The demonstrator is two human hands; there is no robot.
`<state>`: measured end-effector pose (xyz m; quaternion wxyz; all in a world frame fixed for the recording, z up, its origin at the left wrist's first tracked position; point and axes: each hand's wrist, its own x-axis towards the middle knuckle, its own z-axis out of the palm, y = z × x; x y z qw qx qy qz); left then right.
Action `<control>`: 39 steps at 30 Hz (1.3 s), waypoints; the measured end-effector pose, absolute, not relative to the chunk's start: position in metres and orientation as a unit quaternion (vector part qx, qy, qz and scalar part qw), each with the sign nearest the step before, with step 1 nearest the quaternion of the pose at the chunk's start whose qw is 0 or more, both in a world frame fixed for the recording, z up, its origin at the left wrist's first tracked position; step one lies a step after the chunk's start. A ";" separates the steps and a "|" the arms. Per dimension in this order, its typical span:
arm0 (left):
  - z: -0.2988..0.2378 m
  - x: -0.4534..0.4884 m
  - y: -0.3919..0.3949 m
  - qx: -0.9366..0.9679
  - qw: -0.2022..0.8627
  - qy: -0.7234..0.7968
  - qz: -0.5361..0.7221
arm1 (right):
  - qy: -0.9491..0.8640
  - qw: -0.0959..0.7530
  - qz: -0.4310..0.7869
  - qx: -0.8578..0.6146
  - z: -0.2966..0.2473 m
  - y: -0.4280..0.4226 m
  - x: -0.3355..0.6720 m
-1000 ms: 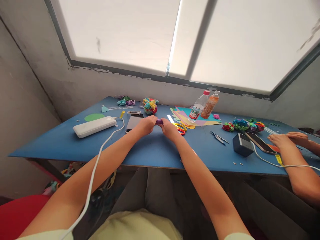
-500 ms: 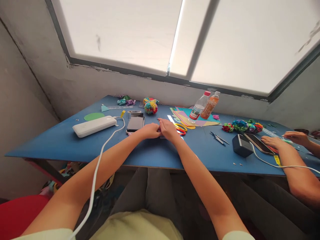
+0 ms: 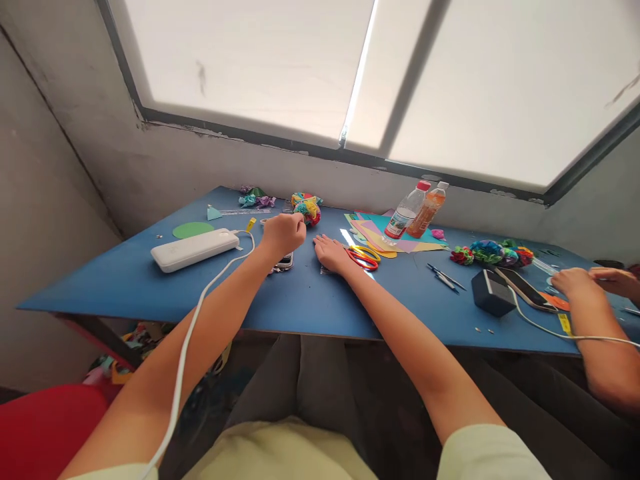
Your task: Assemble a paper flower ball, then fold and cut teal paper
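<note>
My left hand (image 3: pixel 283 233) is closed in a loose fist, lifted a little above the blue table (image 3: pixel 125 280); what it holds is hidden. Under it a phone (image 3: pixel 285 261) shows only at its edge. My right hand (image 3: pixel 330 253) lies flat on the table with its fingers stretched out, just left of the red-and-yellow scissors (image 3: pixel 363 257). A multicoloured paper ball (image 3: pixel 307 208) sits behind both hands.
A white power bank (image 3: pixel 195 249) with a white cable (image 3: pixel 200 313) lies at the left, beside a green paper circle (image 3: pixel 193 230). Coloured paper sheets (image 3: pixel 375 235) and two bottles (image 3: pixel 407 213) stand at the back. At the right are paper flowers (image 3: pixel 487 253), a black box (image 3: pixel 493 292) and another person's hands (image 3: pixel 580 283).
My hands have come apart. The left one rose and moved left over the phone as a fist; the right one stayed flat on the table. The purple piece between them is out of sight.
</note>
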<state>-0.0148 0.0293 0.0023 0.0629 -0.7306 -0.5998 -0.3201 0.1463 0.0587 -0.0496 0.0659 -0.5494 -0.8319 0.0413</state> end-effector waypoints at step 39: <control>-0.040 0.005 0.028 -0.966 0.055 -0.217 -0.130 | -0.924 0.327 0.004 -0.196 -0.059 0.045 0.239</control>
